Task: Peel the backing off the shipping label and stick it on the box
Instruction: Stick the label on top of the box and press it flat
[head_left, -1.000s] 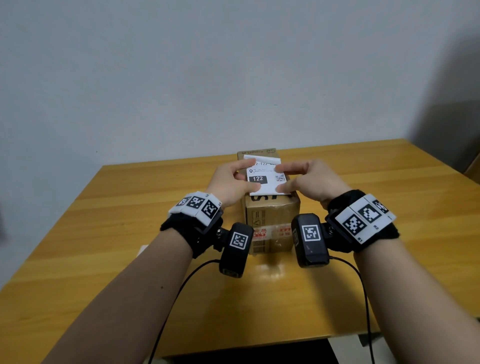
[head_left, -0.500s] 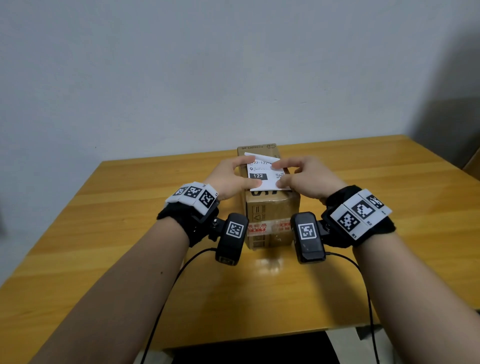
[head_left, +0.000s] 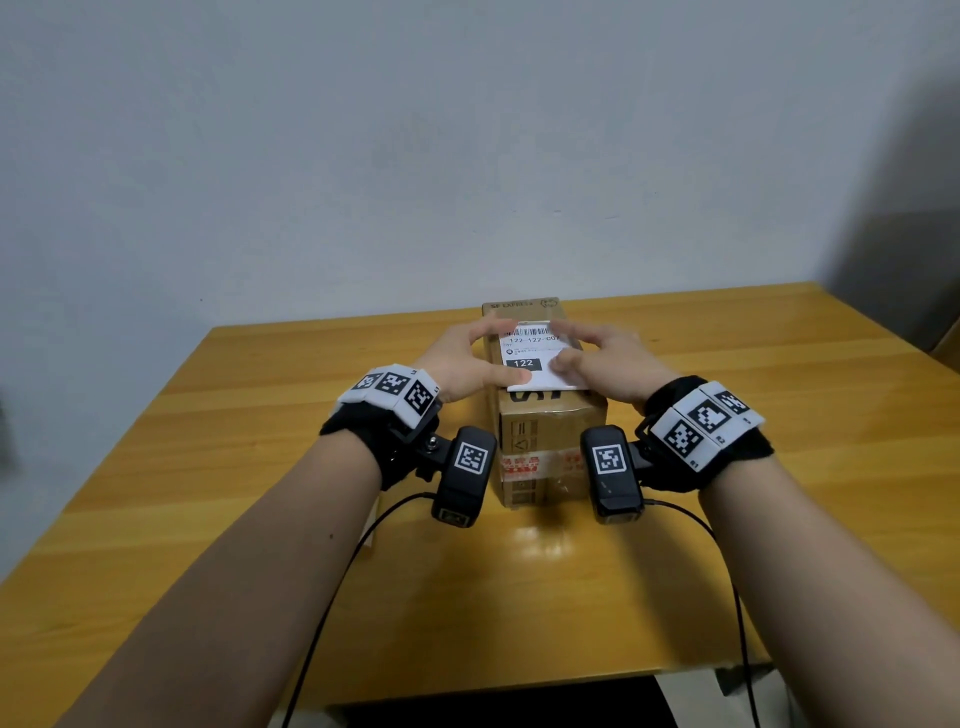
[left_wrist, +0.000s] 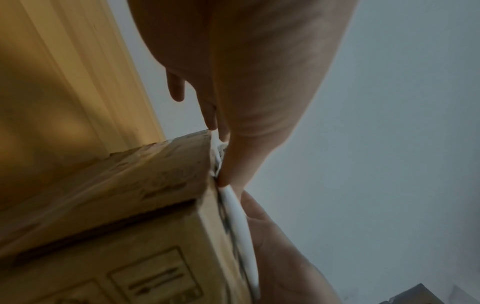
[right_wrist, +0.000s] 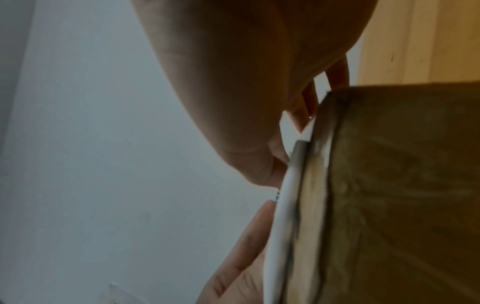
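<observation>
Hands (head_left: 540, 358) press label (head_left: 535, 353) onto box (head_left: 550, 441) top

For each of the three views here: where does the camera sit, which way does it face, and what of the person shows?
Head: looks forward and down at the box on the table; both forearms, left hand, right hand on the label.
Left wrist: looks along the left hand at the label.
Right wrist: looks along the right hand.
Shared: box and label edge-on.

Both forearms extend forward, wrists banded. Left hand (head_left: 457, 364) and right hand (head_left: 605, 358) face each other, palms down, fingers extended and thumbs (head_left: 506, 375) pointing inward, pressing flat.
</observation>
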